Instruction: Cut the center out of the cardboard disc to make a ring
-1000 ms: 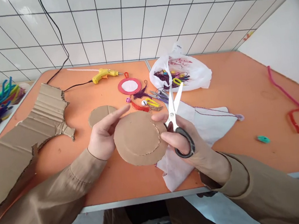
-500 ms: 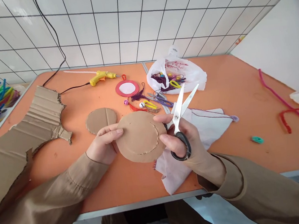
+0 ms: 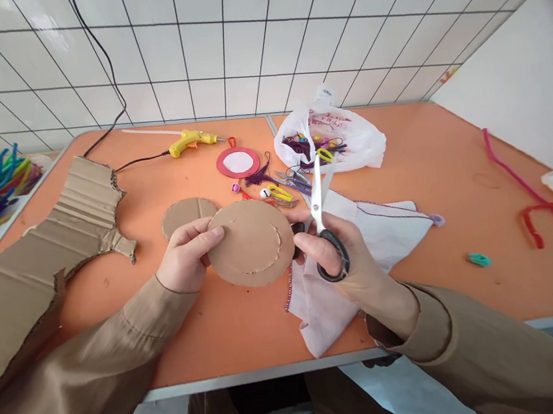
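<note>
A round cardboard disc (image 3: pixel 248 244) with a curved slit near its lower right is pinched at its left edge by my left hand (image 3: pixel 188 251), thumb on top. My right hand (image 3: pixel 344 245) grips scissors (image 3: pixel 317 209) by their black handles, blades pointing up and away. Its fingertips sit close to the disc's right edge; whether they touch it I cannot tell. Behind my left hand lies a second cardboard disc (image 3: pixel 189 214), partly covered. Under my right hand is a white cloth (image 3: pixel 328 321) with dark stitched edges.
A torn cardboard sheet (image 3: pixel 28 278) covers the left side. Farther back are a yellow glue gun (image 3: pixel 192 141), a red-rimmed disc (image 3: pixel 238 162), a purple tassel (image 3: pixel 258 175), small bells and a plastic bag (image 3: pixel 363 139). Pipe cleaners (image 3: pixel 519 170) and a teal piece (image 3: pixel 479 259) lie right.
The disc has moved slightly left and up, tilting a little. The scissor blades have come closer together, and the right hand's fingers have drawn away from the disc's face.
</note>
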`<state>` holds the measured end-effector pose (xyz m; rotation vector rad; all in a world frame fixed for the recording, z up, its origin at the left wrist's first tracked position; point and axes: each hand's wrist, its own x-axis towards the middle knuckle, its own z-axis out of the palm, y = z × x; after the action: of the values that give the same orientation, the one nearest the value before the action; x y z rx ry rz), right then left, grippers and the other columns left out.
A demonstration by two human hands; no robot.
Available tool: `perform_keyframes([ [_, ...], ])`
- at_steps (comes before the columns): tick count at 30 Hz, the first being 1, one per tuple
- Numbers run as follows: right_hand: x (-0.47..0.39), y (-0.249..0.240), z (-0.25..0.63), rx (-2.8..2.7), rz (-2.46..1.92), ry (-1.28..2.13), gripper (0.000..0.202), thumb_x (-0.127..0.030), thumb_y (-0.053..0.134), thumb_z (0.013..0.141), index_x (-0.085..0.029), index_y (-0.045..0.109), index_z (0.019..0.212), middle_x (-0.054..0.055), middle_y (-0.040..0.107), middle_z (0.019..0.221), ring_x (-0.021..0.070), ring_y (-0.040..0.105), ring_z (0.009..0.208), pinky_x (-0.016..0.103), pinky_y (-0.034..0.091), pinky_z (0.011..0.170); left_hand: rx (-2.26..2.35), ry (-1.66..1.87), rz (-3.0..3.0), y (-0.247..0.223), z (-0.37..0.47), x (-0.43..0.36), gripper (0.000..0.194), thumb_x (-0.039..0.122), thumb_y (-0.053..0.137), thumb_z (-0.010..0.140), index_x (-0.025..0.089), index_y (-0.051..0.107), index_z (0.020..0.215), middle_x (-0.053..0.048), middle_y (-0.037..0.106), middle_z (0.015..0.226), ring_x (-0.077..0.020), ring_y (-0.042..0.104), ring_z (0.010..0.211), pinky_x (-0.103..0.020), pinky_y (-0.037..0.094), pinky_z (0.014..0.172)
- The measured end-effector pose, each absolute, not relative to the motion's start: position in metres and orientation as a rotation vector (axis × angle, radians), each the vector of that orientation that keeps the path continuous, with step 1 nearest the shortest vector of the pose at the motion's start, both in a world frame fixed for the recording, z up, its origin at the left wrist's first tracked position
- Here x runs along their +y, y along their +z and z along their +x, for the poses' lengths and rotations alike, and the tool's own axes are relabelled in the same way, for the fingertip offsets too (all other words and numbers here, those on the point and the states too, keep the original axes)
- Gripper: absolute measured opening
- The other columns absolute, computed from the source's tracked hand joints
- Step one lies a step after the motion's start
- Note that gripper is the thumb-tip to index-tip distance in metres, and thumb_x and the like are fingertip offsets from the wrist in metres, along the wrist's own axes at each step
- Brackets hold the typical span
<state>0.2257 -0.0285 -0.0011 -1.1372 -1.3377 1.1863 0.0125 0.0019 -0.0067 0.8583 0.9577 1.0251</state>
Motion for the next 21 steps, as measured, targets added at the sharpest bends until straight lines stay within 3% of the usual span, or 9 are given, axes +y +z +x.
perform_keyframes([
  [2,-0.0284,0.0004,0.2237,-1.359,-1.126,1.319,0.005,-0.026,0.062,0.078,-0.024,0.063,0.074,-0.001,0.052,0.064,0.0133,0.046,0.056,0.029,0.038,0.053,0.971,1.009,0.858,-0.0046,0.0131,0.0001,0.018,0.031,0.079,0.064,0.015,0.076,0.072,-0.002,0.067,0.058,-0.0124,0.059,0.052,-0.021,0.045,0.049],
  [5,-0.0291,0.0003,0.2213,-1.341,-1.082,1.455,0.016,-0.025,0.059,0.078,-0.023,0.055,0.062,-0.002,0.049,0.060,0.0120,0.044,0.052,0.027,0.036,0.049,0.952,0.988,0.825,-0.0022,0.0151,-0.0026,0.016,0.030,0.079,0.064,0.016,0.076,0.070,-0.002,0.069,0.060,-0.0129,0.062,0.053,-0.021,0.048,0.051],
  [11,-0.0292,-0.0030,0.2195,-1.214,-1.116,1.302,0.014,-0.023,0.061,0.077,-0.025,0.055,0.064,-0.002,0.049,0.058,0.0122,0.046,0.052,0.026,0.038,0.049,0.745,0.921,0.927,-0.0065,0.0182,-0.0033,0.025,0.033,0.085,0.062,0.018,0.078,0.081,-0.005,0.075,0.074,-0.0182,0.069,0.067,-0.027,0.056,0.062],
  [16,-0.0265,-0.0038,0.2190,-1.173,-1.127,1.279,0.013,-0.029,0.064,0.076,-0.025,0.055,0.067,-0.002,0.050,0.058,0.0128,0.047,0.052,0.027,0.039,0.048,0.737,0.848,0.948,-0.0111,0.0202,-0.0054,0.018,0.031,0.084,0.066,0.017,0.078,0.076,-0.005,0.074,0.071,-0.0165,0.067,0.061,-0.028,0.057,0.056],
  [21,-0.0270,-0.0055,0.2209,-1.302,-1.109,1.265,0.012,-0.027,0.060,0.078,-0.024,0.056,0.067,-0.003,0.051,0.061,0.0125,0.046,0.054,0.026,0.040,0.051,0.866,1.016,0.789,-0.0117,0.0180,-0.0015,0.026,0.035,0.089,0.056,0.017,0.077,0.069,-0.001,0.071,0.063,-0.0129,0.064,0.056,-0.023,0.054,0.055],
])
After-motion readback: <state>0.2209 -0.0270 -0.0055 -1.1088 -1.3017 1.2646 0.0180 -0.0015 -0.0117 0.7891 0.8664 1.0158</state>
